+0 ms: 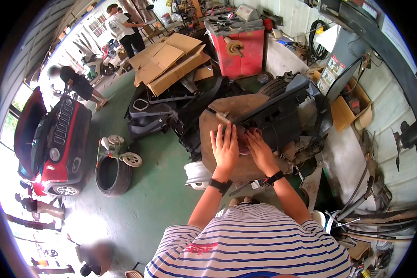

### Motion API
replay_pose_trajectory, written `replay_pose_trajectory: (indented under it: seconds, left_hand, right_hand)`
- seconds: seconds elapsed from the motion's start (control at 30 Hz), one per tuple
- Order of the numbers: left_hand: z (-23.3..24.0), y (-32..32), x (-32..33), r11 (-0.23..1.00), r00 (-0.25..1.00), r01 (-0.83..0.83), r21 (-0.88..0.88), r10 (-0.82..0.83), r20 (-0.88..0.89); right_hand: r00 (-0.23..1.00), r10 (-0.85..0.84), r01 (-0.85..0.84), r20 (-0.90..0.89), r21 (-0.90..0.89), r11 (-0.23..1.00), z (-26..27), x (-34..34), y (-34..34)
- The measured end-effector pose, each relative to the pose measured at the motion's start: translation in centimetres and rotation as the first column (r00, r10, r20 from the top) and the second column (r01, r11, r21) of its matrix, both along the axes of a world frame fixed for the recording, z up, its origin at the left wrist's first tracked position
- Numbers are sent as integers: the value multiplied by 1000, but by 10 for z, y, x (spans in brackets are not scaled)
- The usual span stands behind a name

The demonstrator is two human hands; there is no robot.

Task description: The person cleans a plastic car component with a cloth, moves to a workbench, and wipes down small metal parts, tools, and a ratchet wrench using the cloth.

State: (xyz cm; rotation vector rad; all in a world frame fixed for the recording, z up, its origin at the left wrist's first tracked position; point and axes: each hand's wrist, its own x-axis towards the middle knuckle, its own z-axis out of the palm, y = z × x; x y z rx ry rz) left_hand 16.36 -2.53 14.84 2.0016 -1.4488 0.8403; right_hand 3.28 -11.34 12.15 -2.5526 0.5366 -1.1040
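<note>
My left hand (225, 147) is held flat with its fingers spread, over the rusty brown turntable (212, 139) of a tyre changer. Nothing is gripped in it. My right hand (261, 153) reaches forward beside it, fingers extended, near a reddish-brown part (243, 140) at the turntable's middle. Whether its fingertips touch that part is unclear. A long black plastic panel (278, 114) lies across the turntable's far right side, just beyond my right hand. A small pale clamp-like piece (223, 117) sits past my left fingertips.
Black car trim parts (153, 111) and flattened cardboard (166, 59) lie beyond. A white wheel rim (196, 173) is below left. On the floor are a tyre (113, 177) and a child's balance bike (120, 151). A red wheel balancer (238, 52) stands ahead. Several people are farther off.
</note>
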Motion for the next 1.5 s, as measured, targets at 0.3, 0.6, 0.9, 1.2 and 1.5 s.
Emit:
replay_pose_trajectory:
  seconds: [0.3, 0.6, 0.9, 1.2, 1.5]
  left_hand:
    - [-14, 28, -14, 931, 931, 358, 70, -351, -96]
    - [-9, 28, -34, 784, 600, 610, -112, -550, -581]
    - [-7, 13, -24, 530, 345, 848, 29, -509, -789]
    - [-31, 7, -14, 377, 266, 921, 96, -429, -863]
    - [-55, -4, -3, 304, 323, 933, 192, -472, -821]
  right_hand:
    - [997, -21, 2, 72, 256, 967, -11, -43, 33]
    - [982, -145, 55, 120, 552, 832, 38, -95, 46]
    - [868, -393, -32, 304, 823, 567, 53, -120, 55]
    - [864, -496, 324, 85, 660, 678, 45, -127, 59]
    - [765, -645, 415, 4, 762, 497, 22, -129, 38]
